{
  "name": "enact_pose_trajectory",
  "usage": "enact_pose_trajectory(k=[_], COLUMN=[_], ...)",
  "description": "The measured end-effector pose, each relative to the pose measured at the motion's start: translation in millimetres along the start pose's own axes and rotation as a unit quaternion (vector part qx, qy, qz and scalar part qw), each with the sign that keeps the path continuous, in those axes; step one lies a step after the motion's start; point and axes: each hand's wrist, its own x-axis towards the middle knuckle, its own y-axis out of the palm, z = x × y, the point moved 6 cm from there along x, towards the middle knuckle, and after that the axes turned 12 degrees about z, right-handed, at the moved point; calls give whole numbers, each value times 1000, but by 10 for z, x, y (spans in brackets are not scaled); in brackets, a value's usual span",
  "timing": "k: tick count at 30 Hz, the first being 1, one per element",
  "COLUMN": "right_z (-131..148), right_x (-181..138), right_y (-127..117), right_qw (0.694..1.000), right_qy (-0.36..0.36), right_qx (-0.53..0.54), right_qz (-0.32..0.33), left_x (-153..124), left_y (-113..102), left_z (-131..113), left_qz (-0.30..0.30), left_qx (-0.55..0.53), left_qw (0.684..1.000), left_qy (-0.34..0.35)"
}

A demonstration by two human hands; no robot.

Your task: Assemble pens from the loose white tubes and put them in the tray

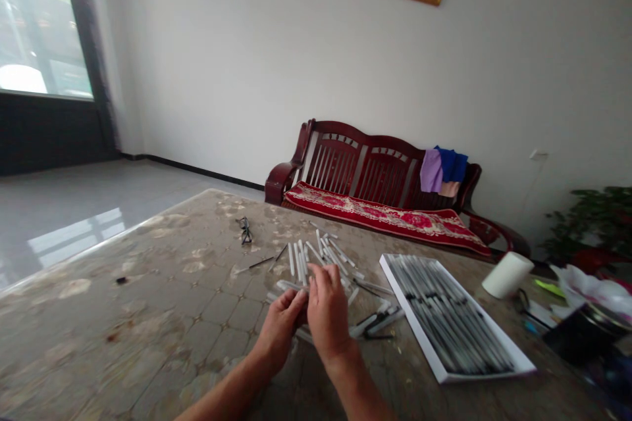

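My left hand (280, 325) and my right hand (328, 310) meet over the patterned tabletop (162, 302), fingers closed together on a white pen barrel (291, 287) that sticks out to the left. Just beyond my hands lies a loose pile of white pen parts (320, 256), with thin dark refills (266, 262) to its left. To my right a white tray (494, 342) holds several assembled pens in a row.
Black glasses (245, 230) lie farther back on the table. A white roll (507, 274), a dark container (577, 335) and clutter sit at the right edge. A red wooden bench (375, 197) stands behind the table, a plant (597, 217) at far right.
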Motion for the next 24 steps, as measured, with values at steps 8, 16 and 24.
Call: enact_pose_trajectory(k=[8, 16, 24], right_z=[-467, -1383, -1316], right_x=[112, 489, 539], right_y=[144, -38, 287], right_qw=[970, 962, 924], right_qy=[72, 141, 111], right_qx=[206, -146, -257], right_qz=[110, 183, 260], left_x=[10, 80, 77], left_y=[-175, -235, -254], left_z=[-67, -35, -86], left_qz=[-84, -136, -155], left_qx=[-82, -151, -146], left_qw=[993, 979, 977], left_qy=[-8, -15, -2])
